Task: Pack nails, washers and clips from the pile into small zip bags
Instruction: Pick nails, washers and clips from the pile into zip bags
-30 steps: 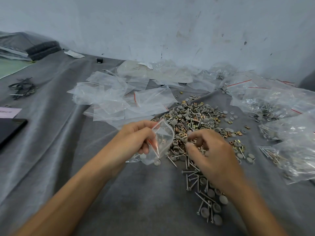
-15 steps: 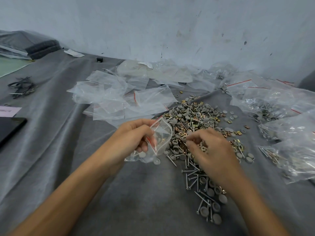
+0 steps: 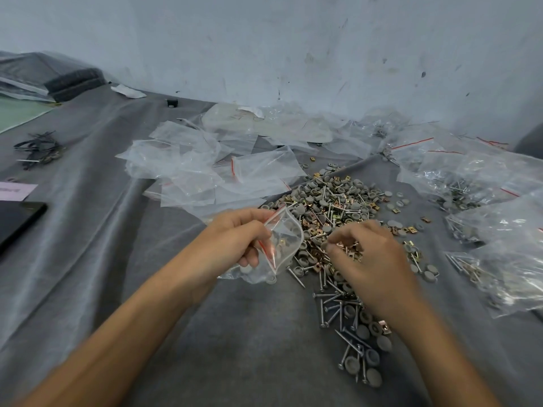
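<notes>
So the small zip bag [image 3: 283,245] is sitting up off the table [image 3: 88,259], about the middle of it and just left of the pile [image 3: 332,207]. The left hand [image 3: 235,239] is gripping it, fingers and thumb curling round the red zip strip and holding the mouth open toward the right. A few grey washers and what looks like a brass clip are lying in the bottom of it.

The right hand [image 3: 367,259] is hovering low over the near side of the pile, palm down, fingers curling in and fingertips [image 3: 333,243] bunching together right by the bag's mouth. Honestly can't tell whether it's pinching a piece or just poking at the heap.

The pile itself is spreading from the middle of the table toward the far edge, all mixed up: nails [image 3: 324,309], round grey washers [image 3: 374,378] and little brass clips [image 3: 410,229]. A looser trail of nails and washers is running toward the near edge, passing under the right forearm.

Everything is lying on a wrinkly grey cloth [image 3: 249,348]. Empty bags [image 3: 205,171] are heaping up just behind the left hand, toward the far edge. Filled bags [image 3: 484,201] are stacking along the right edge, nails showing through the plastic. Over by the left edge a flat dark slab [image 3: 17,218] is lying beside a pink slip [image 3: 14,190], and a tangle of black ties [image 3: 38,149] is sitting further back. A scuffed pale wall [image 3: 293,54] is running along the far edge.
</notes>
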{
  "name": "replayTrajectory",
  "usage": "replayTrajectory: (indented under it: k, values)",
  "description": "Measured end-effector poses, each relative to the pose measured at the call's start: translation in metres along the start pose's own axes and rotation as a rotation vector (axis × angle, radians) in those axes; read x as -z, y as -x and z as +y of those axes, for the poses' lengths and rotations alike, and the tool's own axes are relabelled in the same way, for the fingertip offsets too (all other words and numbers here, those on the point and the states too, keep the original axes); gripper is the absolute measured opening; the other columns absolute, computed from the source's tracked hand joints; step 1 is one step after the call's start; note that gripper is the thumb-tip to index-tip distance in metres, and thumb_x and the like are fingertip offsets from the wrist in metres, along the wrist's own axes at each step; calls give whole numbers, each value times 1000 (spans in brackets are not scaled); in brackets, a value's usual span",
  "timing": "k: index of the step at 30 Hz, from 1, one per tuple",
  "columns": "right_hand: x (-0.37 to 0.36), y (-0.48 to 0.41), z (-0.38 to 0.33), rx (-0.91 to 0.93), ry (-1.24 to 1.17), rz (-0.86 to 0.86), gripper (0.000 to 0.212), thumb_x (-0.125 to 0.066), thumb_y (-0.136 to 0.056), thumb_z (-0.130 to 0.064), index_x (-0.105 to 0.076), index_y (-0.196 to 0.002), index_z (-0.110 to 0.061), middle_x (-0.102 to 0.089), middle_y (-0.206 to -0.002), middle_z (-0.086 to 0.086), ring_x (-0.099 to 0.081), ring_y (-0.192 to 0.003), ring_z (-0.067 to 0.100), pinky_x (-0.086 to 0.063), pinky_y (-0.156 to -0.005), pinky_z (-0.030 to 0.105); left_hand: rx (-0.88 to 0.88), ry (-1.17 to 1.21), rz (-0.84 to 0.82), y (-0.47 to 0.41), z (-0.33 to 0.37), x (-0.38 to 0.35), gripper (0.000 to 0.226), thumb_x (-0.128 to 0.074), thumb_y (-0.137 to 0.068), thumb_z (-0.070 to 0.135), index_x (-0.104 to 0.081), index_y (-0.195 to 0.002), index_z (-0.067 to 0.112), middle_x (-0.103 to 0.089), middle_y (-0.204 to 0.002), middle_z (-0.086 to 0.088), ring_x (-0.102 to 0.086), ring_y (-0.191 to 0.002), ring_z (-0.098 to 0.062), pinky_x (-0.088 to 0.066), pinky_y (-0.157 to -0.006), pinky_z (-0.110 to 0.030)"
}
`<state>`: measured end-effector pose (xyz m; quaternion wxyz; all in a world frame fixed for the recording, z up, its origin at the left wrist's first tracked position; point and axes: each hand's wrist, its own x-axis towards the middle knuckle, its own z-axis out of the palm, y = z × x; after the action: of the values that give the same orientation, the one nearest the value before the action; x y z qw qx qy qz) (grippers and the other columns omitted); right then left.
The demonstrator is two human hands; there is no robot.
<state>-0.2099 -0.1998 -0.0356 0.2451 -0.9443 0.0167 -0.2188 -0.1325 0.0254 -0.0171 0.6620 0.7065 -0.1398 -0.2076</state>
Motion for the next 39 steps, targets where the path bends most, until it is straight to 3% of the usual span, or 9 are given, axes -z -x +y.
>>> replayTrajectory:
  k: [4,8,12,17,22,25,27,33,39]
  values:
    - [-1,2,-11,88,-122,300,9,-72,-91,-20,-67,-97,-26,-55,-91,-22,-53,-89,-2,-37,-77,8,13,-51,-58,2,0,-3,29,-54,-97,8,-69,-116,25,-73,-75,-1,-53,-54,-9,-42,-54,-21]
    - [-7,4,-24,232,-161,404,9,-68,-94,-18,-70,-103,-15,-54,-91,-15,-53,-86,1,-41,-79,12,8,-75,-106,4,0,-5,29,-55,-98,12,-67,-117,31,-75,-79,-4,-54,-56,-9,-42,-57,-23]
    - [-13,8,-29,257,-181,273,21,-60,-97,-24,-71,-114,-17,-64,-99,-10,-58,-94,10,-48,-80,25,-5,-76,-91,3,0,-4,30,-55,-98,11,-69,-115,31,-74,-77,-3,-54,-55,-9,-42,-56,-23]
    - [-12,5,-24,136,-252,243,15,-60,-99,-14,-67,-109,-23,-61,-100,-21,-59,-94,5,-44,-80,19,-6,-18,-36,2,-1,0,31,-56,-96,9,-72,-110,31,-73,-74,0,-53,-54,-10,-43,-54,-20]
    - [-13,5,-15,102,-32,54,14,-63,-95,-21,-71,-107,-23,-65,-103,-14,-54,-105,10,-40,-89,18,-11,42,-19,-1,-2,5,30,-57,-95,9,-70,-117,24,-71,-73,-4,-53,-54,-10,-43,-53,-21]
    - [-16,4,-13,107,66,-110,18,-57,-97,-30,-71,-107,-25,-64,-110,-15,-47,-113,10,-42,-96,30,-16,60,-21,-2,-3,7,34,-62,-85,18,-70,-119,22,-70,-74,-5,-53,-54,-10,-43,-53,-21]
    - [-18,5,-12,122,97,-163,18,-59,-98,-29,-73,-108,-25,-65,-115,-14,-45,-116,12,-41,-101,34,-22,65,-19,-2,-3,7,31,-61,-89,15,-70,-119,20,-70,-73,-5,-52,-53,-10,-42,-53,-21]
    - [-19,5,-13,126,175,-236,24,-56,-101,-35,-73,-117,-28,-65,-124,-16,-42,-120,9,-26,-100,22,-23,67,-6,-1,-2,7,30,-55,-96,7,-70,-118,20,-69,-72,-5,-51,-53,-11,-40,-55,-23]
    - [-20,5,-12,92,193,-272,35,-45,-105,-38,-67,-130,-29,-61,-134,-16,-40,-128,9,-27,-109,26,-15,59,-19,-2,-3,6,30,-55,-96,7,-68,-119,20,-70,-73,-4,-52,-53,-10,-42,-52,-20]
